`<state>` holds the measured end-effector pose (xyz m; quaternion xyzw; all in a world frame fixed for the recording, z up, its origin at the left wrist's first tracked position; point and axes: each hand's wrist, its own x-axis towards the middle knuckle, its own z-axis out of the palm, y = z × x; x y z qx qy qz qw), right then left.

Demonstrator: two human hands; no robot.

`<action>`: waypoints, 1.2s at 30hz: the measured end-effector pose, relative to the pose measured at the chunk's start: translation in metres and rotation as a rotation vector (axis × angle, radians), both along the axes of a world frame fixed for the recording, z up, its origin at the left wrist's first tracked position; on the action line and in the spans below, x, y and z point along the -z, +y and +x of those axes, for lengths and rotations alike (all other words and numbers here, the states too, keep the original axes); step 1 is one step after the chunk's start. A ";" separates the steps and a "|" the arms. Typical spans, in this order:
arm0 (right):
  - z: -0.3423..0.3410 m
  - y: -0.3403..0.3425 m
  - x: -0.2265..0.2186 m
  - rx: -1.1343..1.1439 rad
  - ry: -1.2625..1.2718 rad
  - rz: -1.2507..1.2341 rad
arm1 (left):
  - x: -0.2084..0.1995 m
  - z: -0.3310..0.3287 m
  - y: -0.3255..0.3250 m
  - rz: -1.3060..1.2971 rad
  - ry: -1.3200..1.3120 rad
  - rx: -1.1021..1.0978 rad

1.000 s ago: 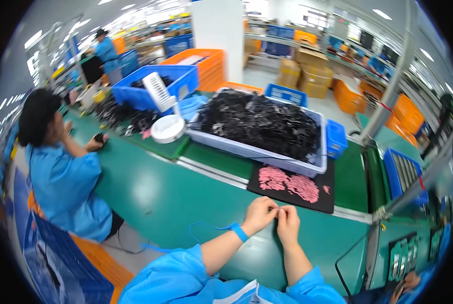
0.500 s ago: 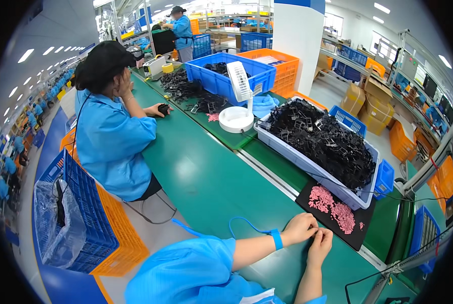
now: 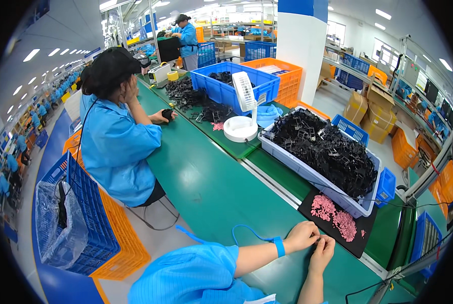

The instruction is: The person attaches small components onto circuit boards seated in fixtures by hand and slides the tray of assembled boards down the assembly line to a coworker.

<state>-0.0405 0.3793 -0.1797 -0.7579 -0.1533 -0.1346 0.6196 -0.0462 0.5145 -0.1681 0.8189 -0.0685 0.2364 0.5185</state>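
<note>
Close together over the green table (image 3: pixel 211 195), my left hand (image 3: pixel 302 236) and my right hand (image 3: pixel 322 253) meet with fingertips pinched. Whatever lies between the fingers is too small to make out. A blue wrist strap (image 3: pixel 278 247) with a cord circles my left wrist. Just beyond my hands, two heaps of small pink pieces (image 3: pixel 344 225) rest on a black mat (image 3: pixel 355 245). Behind them stands a pale grey-blue tub (image 3: pixel 307 177), heaped with black plastic parts (image 3: pixel 328 152).
A white fan (image 3: pixel 240 126) stands left of the tub, near a blue crate (image 3: pixel 211 86) and loose black parts (image 3: pixel 183 96). At the left, a co-worker (image 3: pixel 117 147) in blue sits at the table. Blue and orange crates (image 3: pixel 95 228) stack behind my left side.
The whole view has shifted slightly, with the scene now a little lower and to the right. My hands stay pinched together in nearly the same place.
</note>
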 end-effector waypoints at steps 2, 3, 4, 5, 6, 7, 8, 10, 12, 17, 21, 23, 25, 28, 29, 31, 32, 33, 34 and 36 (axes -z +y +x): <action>0.000 -0.002 0.000 0.006 0.042 -0.009 | 0.000 0.000 0.000 0.001 0.005 0.002; 0.000 -0.002 -0.001 0.009 0.041 -0.008 | 0.000 0.000 -0.001 0.000 0.011 0.005; -0.001 0.000 -0.003 -0.001 0.060 -0.003 | 0.001 0.000 -0.001 0.002 0.011 0.007; -0.002 0.000 -0.005 -0.009 0.079 0.003 | 0.002 0.001 0.000 0.004 0.009 -0.006; -0.003 0.001 -0.005 -0.005 0.079 0.005 | 0.003 0.001 0.000 0.007 0.008 -0.019; -0.003 0.001 -0.005 -0.003 0.077 0.004 | 0.003 0.001 0.000 0.009 0.007 -0.014; -0.003 0.001 -0.005 -0.001 0.076 0.004 | 0.002 0.000 0.000 0.007 0.007 -0.014; -0.001 0.000 -0.002 0.006 0.075 -0.005 | 0.001 0.000 0.000 0.008 0.007 -0.011; -0.001 -0.001 -0.001 0.012 0.076 -0.013 | 0.000 0.000 0.000 0.014 0.007 -0.018; -0.001 0.000 -0.002 0.018 -0.003 -0.038 | 0.001 0.000 -0.001 0.021 0.007 -0.013; -0.003 0.001 -0.004 0.019 0.021 -0.030 | -0.001 -0.001 -0.001 0.020 0.015 -0.013; -0.004 0.003 -0.006 0.016 -0.025 -0.033 | -0.002 -0.001 0.000 0.025 0.018 -0.014; -0.003 0.002 -0.005 0.014 -0.023 -0.039 | -0.002 -0.002 0.000 0.030 0.021 -0.012; -0.002 0.001 -0.002 0.011 -0.032 -0.052 | -0.004 -0.002 -0.001 0.041 0.030 -0.010; -0.001 0.000 -0.001 0.008 -0.042 -0.059 | -0.004 -0.002 0.000 0.038 0.029 -0.015; -0.002 0.001 -0.002 0.011 -0.020 -0.039 | -0.006 -0.003 0.000 0.035 0.026 -0.012; -0.002 0.002 -0.002 0.008 0.004 -0.019 | -0.007 -0.004 0.000 0.039 0.026 -0.015; -0.001 0.001 -0.001 0.016 0.003 -0.018 | -0.007 -0.004 0.000 0.043 0.026 -0.018; 0.000 0.001 0.001 0.014 -0.003 -0.039 | -0.007 -0.004 0.000 0.042 0.025 -0.009; -0.001 0.000 -0.001 0.015 -0.015 -0.059 | -0.006 -0.004 0.001 0.072 0.020 -0.010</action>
